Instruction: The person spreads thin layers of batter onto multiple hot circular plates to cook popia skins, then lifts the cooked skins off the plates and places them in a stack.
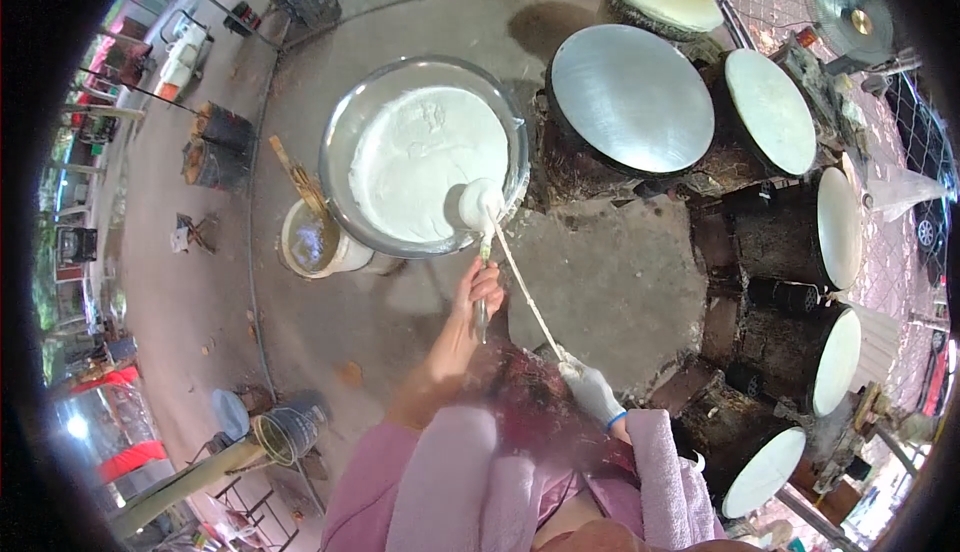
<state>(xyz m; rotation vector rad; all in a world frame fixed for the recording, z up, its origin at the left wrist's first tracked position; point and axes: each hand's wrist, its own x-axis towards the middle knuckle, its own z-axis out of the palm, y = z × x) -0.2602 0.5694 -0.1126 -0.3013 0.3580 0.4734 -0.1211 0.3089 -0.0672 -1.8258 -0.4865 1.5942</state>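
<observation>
A wide metal basin (343, 199) holds thick white batter (420, 167). My left hand (476, 295) is bare and wrapped round the handle of a ladle (482, 204). The ladle's bowl, coated in batter, is over the basin's near right edge. My right hand (592, 390), in a white glove with a blue cuff, is closed on a long thin stick (528, 295) smeared with batter. The stick slants up to the left, and its far end meets the ladle's bowl; whether it goes inside cannot be made out.
Round griddles stand on dark stoves in an arc from far to near right, one with a bare metal top (633, 97), another with a pale top (770, 112). Left of the basin is a white bucket (335, 255) with wooden sticks (300, 177). A fan (850, 14) stands far right.
</observation>
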